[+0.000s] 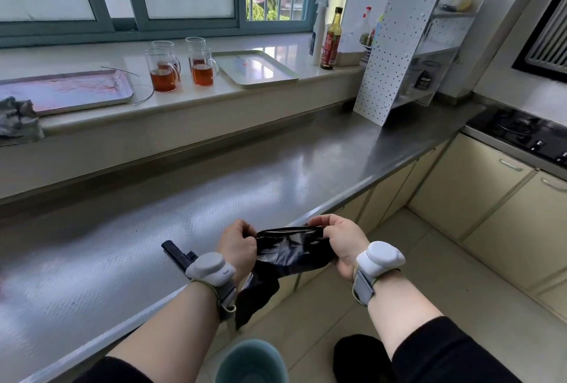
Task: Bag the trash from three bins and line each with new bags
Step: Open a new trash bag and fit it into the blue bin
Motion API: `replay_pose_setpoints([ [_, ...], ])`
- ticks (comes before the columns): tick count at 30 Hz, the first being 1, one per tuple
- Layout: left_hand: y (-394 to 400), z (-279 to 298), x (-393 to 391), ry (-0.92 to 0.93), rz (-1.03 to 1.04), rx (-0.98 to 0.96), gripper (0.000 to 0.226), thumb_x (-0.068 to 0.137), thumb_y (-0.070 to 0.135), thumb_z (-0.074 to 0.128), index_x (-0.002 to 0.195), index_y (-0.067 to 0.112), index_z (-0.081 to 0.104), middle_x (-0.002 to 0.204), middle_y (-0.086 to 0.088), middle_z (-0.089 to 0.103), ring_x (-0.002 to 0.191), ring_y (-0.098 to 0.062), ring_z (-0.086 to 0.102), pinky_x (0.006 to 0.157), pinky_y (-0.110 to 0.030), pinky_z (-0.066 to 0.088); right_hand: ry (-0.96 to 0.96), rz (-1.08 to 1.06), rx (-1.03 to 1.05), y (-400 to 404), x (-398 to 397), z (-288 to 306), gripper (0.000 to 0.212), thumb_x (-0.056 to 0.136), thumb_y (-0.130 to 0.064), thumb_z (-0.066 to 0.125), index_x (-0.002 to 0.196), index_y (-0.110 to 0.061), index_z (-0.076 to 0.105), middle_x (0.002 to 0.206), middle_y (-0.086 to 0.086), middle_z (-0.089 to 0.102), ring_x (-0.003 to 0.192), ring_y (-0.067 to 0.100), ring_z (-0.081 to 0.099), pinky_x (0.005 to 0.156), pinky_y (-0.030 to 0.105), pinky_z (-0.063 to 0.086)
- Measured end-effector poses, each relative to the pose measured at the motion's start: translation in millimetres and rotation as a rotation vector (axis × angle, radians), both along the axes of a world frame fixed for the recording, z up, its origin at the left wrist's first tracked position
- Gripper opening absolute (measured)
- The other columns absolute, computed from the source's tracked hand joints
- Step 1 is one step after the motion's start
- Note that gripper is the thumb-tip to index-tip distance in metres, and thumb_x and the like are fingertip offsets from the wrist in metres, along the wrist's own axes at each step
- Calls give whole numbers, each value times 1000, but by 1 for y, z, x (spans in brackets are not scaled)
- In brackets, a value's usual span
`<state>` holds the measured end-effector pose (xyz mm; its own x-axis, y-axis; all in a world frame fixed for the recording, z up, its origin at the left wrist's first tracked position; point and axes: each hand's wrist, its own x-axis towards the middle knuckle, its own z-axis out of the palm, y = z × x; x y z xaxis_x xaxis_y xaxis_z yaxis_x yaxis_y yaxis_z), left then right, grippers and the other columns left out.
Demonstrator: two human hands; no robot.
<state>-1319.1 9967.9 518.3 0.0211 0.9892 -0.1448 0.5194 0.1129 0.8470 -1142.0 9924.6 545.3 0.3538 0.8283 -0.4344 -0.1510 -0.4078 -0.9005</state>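
Note:
A black plastic trash bag (pixel 288 252) is stretched between both hands just past the counter's front edge. My left hand (pixel 237 244) pinches its left end and my right hand (pixel 342 240) pinches its right end, so the top edge is pulled taut. The rest of the bag hangs down below my left wrist. A teal bin (pixel 251 362) stands on the floor right below the hands, with only its rim in view. A black roll of bags (pixel 178 255) lies on the counter beside my left wrist.
The steel counter (pixel 153 214) runs left to right. On the sill behind it are two trays (pixel 257 68), several glass mugs of tea (pixel 164 72), bottles (pixel 331 40) and a white perforated rack (pixel 395 51). Cream cabinets (pixel 478 186) and a black hob (pixel 521 134) are at the right.

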Motion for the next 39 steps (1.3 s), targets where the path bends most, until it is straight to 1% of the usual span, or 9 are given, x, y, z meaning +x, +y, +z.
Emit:
replay_pose_setpoints([
  [4, 5, 2, -4, -265, 150, -65, 34, 76, -13, 36, 65, 15, 52, 59, -2, 47, 52, -17, 39, 36, -15, 30, -229, 69, -32, -1, 6, -4, 48, 73, 21, 30, 76, -13, 65, 80, 9, 65, 72, 23, 58, 62, 28, 47],
  [10, 10, 13, -12, -510, 73, -260, 17, 73, 2, 46, 66, 16, 49, 65, -4, 43, 58, -19, 39, 56, -32, 32, -489, 104, -105, -7, 12, -4, 47, 73, 14, 34, 73, -18, 68, 77, 2, 67, 67, 17, 57, 55, 19, 44],
  [15, 3, 14, -9, -580, -116, -252, 19, 70, 8, 67, 82, 17, 55, 77, -9, 54, 72, -24, 51, 70, -40, 43, -627, 428, -208, -6, 0, 6, 72, 65, 2, 51, 129, -30, 56, 124, -7, 58, 113, 17, 54, 96, 27, 44],
  [19, 0, 11, -6, -475, -217, -112, 6, 91, 12, 60, 90, 17, 57, 84, -6, 59, 77, -22, 55, 74, -40, 46, -874, 629, -201, -2, -11, 16, 76, 65, -24, 71, 136, -37, 49, 143, -7, 43, 141, 16, 26, 118, 52, -5],
  [21, -1, 12, -4, -422, -252, -43, 5, 93, 11, 58, 91, 16, 56, 81, -3, 59, 77, -18, 55, 74, -35, 46, -854, 608, -107, -1, -16, 17, 59, 66, -46, 71, 124, -39, 60, 132, -12, 55, 135, 10, 36, 118, 52, -3],
  [23, -3, 13, -2, -372, -279, 15, 3, 94, 10, 56, 92, 13, 56, 80, -2, 58, 75, -15, 54, 74, -30, 45, -724, 548, -38, -1, -20, 17, 51, 63, -60, 69, 109, -38, 70, 112, -15, 68, 119, 7, 53, 117, 44, 22],
  [26, -4, 14, -3, -301, -277, 89, 3, 95, 10, 54, 93, 12, 54, 76, 1, 56, 70, -11, 51, 66, -18, 43, -502, 509, 22, -1, -22, 18, 19, 72, -36, 78, 85, -22, 77, 85, -2, 74, 83, 6, 64, 91, 31, 49],
  [30, 0, 13, -9, -258, -255, 144, 15, 95, 9, 53, 86, 21, 51, 76, 4, 54, 71, -11, 50, 69, -19, 43, -594, 526, -45, 1, -18, 19, 25, 71, -15, 80, 53, -26, 66, 52, -15, 58, 53, -2, 51, 64, 17, 42],
  [39, 1, 8, -9, -222, -236, 180, 21, 95, 7, 53, 83, 24, 48, 73, 3, 52, 66, -12, 48, 64, -20, 41, -626, 512, -41, 4, -24, 10, 28, 88, -23, 63, 60, -25, 64, 40, -17, 53, 41, -4, 47, 53, 14, 38],
])
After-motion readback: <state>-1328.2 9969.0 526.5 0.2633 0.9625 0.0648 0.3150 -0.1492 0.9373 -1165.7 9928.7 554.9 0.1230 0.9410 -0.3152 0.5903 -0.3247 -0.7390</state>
